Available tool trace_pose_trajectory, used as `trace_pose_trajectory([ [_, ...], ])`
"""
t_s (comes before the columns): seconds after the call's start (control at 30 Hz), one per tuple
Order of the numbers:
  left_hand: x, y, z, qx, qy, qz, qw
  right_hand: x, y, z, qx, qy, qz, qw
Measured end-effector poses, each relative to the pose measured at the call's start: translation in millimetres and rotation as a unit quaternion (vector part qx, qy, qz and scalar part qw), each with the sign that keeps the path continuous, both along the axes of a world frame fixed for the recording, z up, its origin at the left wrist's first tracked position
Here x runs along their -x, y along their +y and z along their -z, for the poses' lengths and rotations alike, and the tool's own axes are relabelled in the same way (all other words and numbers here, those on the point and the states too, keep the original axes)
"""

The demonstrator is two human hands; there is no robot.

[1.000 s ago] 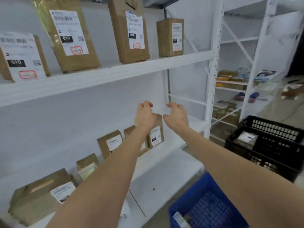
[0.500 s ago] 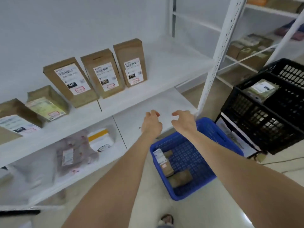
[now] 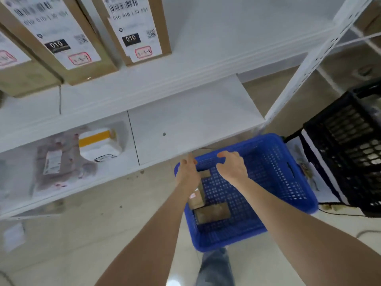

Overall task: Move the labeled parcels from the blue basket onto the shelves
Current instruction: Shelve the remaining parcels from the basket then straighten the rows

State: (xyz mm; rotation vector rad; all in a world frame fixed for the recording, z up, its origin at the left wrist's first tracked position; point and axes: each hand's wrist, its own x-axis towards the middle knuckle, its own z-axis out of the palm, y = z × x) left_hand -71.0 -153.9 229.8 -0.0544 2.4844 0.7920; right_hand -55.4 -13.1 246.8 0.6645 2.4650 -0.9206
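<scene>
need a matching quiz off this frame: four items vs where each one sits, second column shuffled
Items
1. blue basket
2. black crate
3. right-hand box labelled 010
4. white package with yellow tape

Places
A. standing on the upper shelf
B. far right edge of the view
C. on the floor, centre of the view
D. lying on the lower shelf, left part

Pairs: 1-C, 2-B, 3-A, 4-D
</scene>
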Motion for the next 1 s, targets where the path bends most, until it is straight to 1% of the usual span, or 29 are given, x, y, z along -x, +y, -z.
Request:
trace_pose_trajectory([
  [0.2,-2.2,16.5,84.5,0.024,-0.069,-0.050,0.996,15.7,17.8,89.4,0.035,-0.044,-0.019,0.998],
  [0.33,-22.6,22.1,149.5,0.051,-0.113,-0.083,0.989,13.6,19.5,159.5,0.099,-0.084,-0.025,0.991],
  [0.43,-45.1,23.0,205.3,0.073,-0.161,-0.096,0.980,3.0,13.9,219.5,0.161,-0.147,-0.014,0.976],
  [0.53,-66.9,23.5,255.5,0.072,-0.178,-0.125,0.973,-12.6,6.5,272.5,0.232,-0.199,0.012,0.952],
  [0.63,-78.4,24.2,296.1,0.087,-0.187,-0.155,0.966,-20.6,0.1,316.4,0.282,-0.214,0.023,0.935],
  [0.73,-80.9,26.2,326.2,0.122,-0.175,-0.173,0.961,-24.6,-10.2,357.3,0.302,-0.227,0.037,0.925],
  [0.87,-77.2,29.7,348.9,0.162,-0.108,-0.191,0.962,-21.2,-20.3,384.2,0.336,-0.243,0.074,0.907],
  [1.0,-82.1,36.4,362.4,0.185,-0.088,-0.158,0.966,-19.4,-21.5,400.7,0.365,-0.262,0.112,0.886],
])
